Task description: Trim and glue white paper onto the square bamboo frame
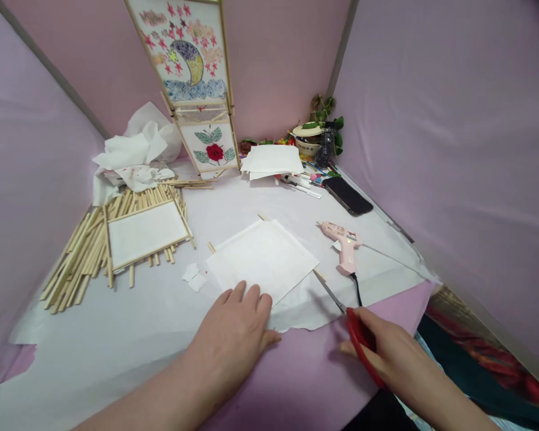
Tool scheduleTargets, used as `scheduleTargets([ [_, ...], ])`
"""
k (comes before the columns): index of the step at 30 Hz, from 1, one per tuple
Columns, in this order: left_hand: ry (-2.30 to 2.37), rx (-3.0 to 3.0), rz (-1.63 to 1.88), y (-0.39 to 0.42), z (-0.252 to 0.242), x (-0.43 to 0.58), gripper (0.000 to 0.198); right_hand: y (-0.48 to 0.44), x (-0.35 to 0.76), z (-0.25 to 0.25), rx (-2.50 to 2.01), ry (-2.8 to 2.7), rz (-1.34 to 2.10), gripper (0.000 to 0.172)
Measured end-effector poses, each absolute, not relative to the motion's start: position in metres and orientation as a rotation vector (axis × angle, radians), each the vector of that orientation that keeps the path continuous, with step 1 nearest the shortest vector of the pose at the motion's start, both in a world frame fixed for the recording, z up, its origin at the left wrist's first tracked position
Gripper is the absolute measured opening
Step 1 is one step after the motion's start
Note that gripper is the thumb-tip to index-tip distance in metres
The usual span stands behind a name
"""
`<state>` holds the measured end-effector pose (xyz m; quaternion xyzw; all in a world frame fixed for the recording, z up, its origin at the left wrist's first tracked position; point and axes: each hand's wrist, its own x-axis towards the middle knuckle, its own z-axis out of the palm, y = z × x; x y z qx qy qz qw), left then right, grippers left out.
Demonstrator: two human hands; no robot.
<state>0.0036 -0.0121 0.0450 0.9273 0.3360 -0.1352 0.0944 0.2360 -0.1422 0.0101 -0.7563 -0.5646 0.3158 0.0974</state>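
Scissors (331,293) sit firmly gripped in my right hand (381,341), pointing toward the near corner of a white paper square (263,260) just ahead of me. My left hand (231,329) lies open, holding nothing, fingers (251,296) resting on the paper's near edge.

Paper (263,260) centered, glue gun (344,245) right, sticks (78,257) left
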Motion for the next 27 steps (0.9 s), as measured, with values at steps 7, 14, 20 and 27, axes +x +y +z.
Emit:
scheduleTargets([
  [7, 1.134, 2.77, -0.138, 0.005, 0.032, 0.004, 0.024, -0.149, 0.247, 0.038, -1.714, -1.437, 1.774, 0.047],
  [14, 0.804, 2.771, 0.054, 0.021, -0.008, 0.002, 0.053, -0.139, 0.253, 0.029, -1.744, -1.163, 1.908, 0.06],
  [20, 0.686, 2.812, -0.03, 0.029, -0.008, -0.003, 0.053, -0.13, 0.252, 0.024, -1.669, -1.116, 1.916, 0.059],
  [27, 0.612, 2.822, -0.022, 0.035, -0.007, -0.007, 0.054, -0.121, 0.251, 0.019, -1.605, -1.074, 1.945, 0.055],
])
